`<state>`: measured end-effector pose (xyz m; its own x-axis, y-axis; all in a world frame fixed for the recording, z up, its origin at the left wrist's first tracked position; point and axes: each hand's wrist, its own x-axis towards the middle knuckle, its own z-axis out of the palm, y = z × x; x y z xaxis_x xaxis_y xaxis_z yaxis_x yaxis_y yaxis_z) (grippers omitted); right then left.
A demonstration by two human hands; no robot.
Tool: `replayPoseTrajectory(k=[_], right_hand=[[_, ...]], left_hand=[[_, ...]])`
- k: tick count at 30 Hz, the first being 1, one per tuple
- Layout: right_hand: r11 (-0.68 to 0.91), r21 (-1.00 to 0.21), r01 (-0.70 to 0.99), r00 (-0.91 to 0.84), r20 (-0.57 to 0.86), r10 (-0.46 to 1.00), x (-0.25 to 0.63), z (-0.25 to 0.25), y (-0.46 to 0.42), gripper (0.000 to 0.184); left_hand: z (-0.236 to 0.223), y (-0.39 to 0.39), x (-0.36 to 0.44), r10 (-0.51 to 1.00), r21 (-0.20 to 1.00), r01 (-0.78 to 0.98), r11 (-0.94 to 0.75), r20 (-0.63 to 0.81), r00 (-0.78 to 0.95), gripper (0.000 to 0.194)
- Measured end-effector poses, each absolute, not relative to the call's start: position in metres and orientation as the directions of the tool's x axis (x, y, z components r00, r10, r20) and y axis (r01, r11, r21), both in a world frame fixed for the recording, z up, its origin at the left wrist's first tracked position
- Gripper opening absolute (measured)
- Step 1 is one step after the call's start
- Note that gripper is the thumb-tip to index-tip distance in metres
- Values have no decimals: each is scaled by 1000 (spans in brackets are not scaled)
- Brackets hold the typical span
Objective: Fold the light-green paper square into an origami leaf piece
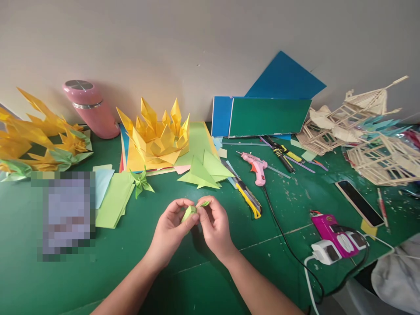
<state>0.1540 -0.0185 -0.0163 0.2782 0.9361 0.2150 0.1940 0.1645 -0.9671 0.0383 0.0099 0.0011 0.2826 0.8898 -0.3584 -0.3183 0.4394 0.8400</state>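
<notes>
Two bare forearms (126, 286), smooth in outline, with narrower wrists (155, 259) and bare hands (172, 228).

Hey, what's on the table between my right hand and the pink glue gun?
In the head view, a yellow utility knife lies there on the green table, slanting across the stretch between your right hand and the pink glue gun.

Bare left hand (173, 225), bare right hand (215, 225), close together

The bare left forearm (134, 280) and bare right forearm (256, 280) slant inward from below. In each hand the fingers (180, 204) are curled, and the thumb (189, 223) bends toward them in a pinch.
</notes>
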Motion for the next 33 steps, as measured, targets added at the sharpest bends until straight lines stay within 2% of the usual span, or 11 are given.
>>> replayPoseTrajectory(k=[5, 10, 15, 24, 29, 33], right_hand=[[67, -998, 2, 252, 65, 965, 155, -17, -15, 10], [52, -999, -16, 272, 45, 961, 160, -16, -13, 10], [127, -984, 122, 226, 152, 962, 164, -13, -13, 5], [312, -876, 367, 100, 370, 923, 169, -18, -15, 16], [367, -830, 420, 87, 439, 894, 168, -17, -16, 20], [408, -795, 449, 75, 489, 869, 167, -17, -16, 29]], left_hand=[[-3, 12, 38, 915, 875, -281, 394, -346, 206, 34], [0, 14, 35, 913, 868, -293, 402, -357, 194, 39], [4, 16, 34, 884, 828, -316, 464, -412, 220, 38], [7, 18, 30, 882, 854, -244, 460, -406, 240, 33], [7, 19, 30, 873, 855, -236, 462, -391, 291, 29], [4, 19, 31, 884, 865, -230, 446, -386, 264, 25]])
